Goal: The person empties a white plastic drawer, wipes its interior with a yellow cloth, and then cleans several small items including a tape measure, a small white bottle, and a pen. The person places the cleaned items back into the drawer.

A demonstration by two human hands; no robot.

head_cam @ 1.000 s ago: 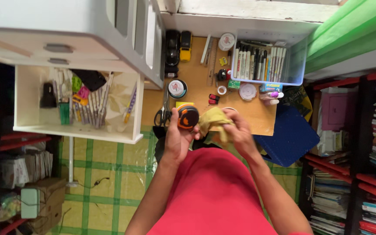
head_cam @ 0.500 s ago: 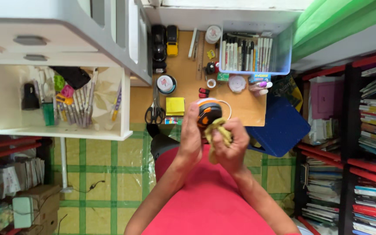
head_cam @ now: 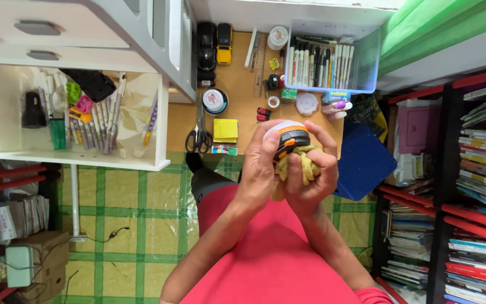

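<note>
Item: tape measure (head_cam: 289,138), orange and black, held up just in front of the desk (head_cam: 243,112) edge, below the sticky notes (head_cam: 226,130).
Left hand (head_cam: 261,163): closed around its side, steadying it.
Right hand (head_cam: 309,174): fist closed on a yellow cloth (head_cam: 302,166), pressed against the case, seemingly to wipe it.
Scissors (head_cam: 199,135): flat on the desk, left of the sticky notes.

1. A small wooden desk top (head_cam: 243,104) carries the things
2. Along its far edge stand two toy cars, one black (head_cam: 206,39) and one yellow (head_cam: 224,43), beside a clear bin of markers (head_cam: 326,62)
3. Black-handled scissors (head_cam: 199,135) lie at the left, just beside a yellow sticky-note pad (head_cam: 226,130)
4. A round tin (head_cam: 215,101) sits above the pad
</note>
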